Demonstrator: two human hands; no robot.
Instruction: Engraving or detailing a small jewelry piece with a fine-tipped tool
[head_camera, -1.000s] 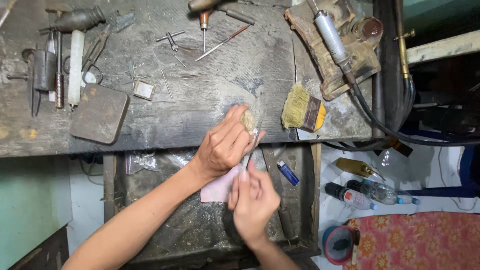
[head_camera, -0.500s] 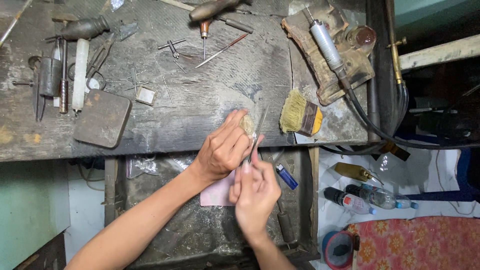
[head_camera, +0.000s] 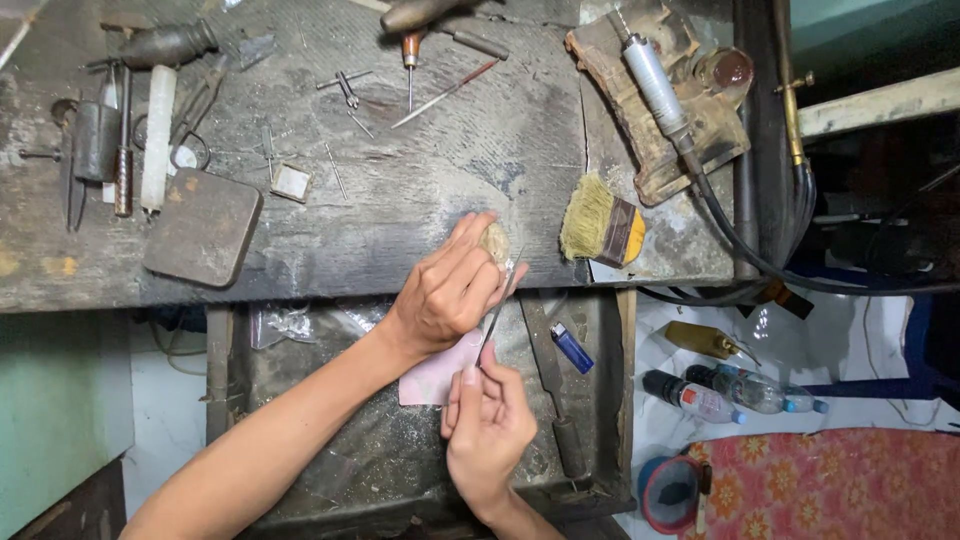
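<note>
Metal file (head_camera: 497, 315) pinched in the right hand (head_camera: 487, 425) meets a small pale piece (head_camera: 494, 241) clamped by left hand (head_camera: 445, 290); filing looks midway, unfinished.

A: Any shift at centre frame?
B: Right hand (head_camera: 488, 425) has drawn back toward the lower edge; a gap now shows between it and the left hand (head_camera: 447, 292).
A: The thin tool (head_camera: 497, 312)?
B: More of its shaft is exposed, slanting up toward the small pale piece (head_camera: 495, 241).
</note>
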